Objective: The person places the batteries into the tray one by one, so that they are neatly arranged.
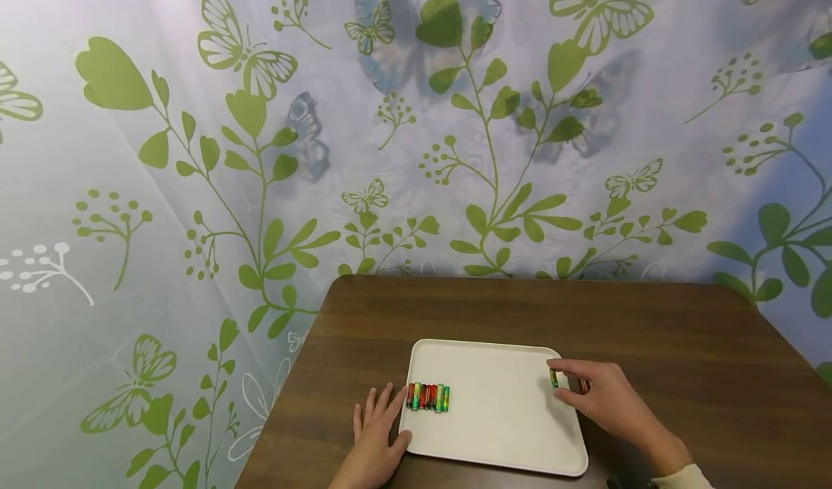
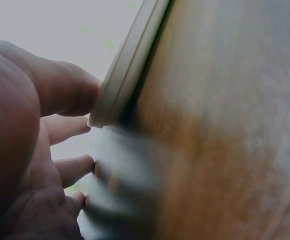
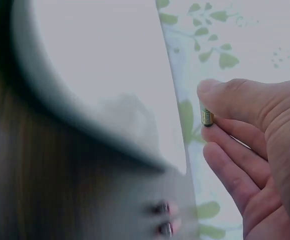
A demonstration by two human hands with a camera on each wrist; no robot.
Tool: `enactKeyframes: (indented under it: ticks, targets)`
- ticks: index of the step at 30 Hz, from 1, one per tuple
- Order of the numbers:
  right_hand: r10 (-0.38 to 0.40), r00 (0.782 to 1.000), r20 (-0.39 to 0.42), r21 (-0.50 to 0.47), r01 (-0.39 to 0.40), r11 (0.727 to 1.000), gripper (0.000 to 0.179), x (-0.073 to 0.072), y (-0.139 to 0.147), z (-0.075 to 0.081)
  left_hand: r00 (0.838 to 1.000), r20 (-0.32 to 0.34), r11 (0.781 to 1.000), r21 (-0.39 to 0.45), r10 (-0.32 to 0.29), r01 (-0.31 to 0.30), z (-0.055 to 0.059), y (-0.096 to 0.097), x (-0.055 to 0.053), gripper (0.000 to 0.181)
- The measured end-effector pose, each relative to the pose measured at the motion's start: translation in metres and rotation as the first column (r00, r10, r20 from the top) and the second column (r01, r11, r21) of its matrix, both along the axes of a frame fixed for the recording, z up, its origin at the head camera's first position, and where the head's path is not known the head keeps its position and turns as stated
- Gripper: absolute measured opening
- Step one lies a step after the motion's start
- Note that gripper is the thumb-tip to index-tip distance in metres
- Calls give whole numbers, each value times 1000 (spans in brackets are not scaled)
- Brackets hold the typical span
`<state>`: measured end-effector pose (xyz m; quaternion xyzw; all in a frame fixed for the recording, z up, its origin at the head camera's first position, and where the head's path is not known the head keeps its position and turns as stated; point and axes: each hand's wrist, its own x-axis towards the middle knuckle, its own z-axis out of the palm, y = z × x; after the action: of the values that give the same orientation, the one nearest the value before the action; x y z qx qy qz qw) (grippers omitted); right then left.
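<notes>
A white tray (image 1: 494, 417) lies on the table. Along its left side stands a row of several red, green and black batteries (image 1: 427, 396), laid side by side. My left hand (image 1: 377, 438) rests by the tray's left edge, fingers spread and thumb against the rim (image 2: 117, 85). Over the tray's right edge, my right hand (image 1: 601, 395) pinches a green battery (image 1: 554, 378) between thumb and fingers. From the right wrist view, only the lower end of that battery (image 3: 207, 118) shows below the thumb.
Two more batteries (image 3: 166, 229) lie on the brown wooden table (image 1: 702, 373) to the right of the tray, partly hidden by my right hand in the head view. Behind the table hangs a leaf-and-butterfly patterned curtain (image 1: 403, 207).
</notes>
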<state>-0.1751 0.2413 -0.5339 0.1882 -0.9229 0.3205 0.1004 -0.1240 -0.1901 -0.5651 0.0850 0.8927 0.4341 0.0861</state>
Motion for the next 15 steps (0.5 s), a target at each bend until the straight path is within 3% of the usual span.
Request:
enactKeyframes:
  ticks: [7, 15]
  targets:
    - [48, 995, -91, -21, -50, 999, 43, -1, -35, -11, 999, -53, 999, 41, 14, -12, -10, -1, 2, 72]
    - [97, 995, -25, -108, -100, 989, 40, 0, -75, -19, 996, -86, 999, 49, 9, -5, -13, -2, 1, 72]
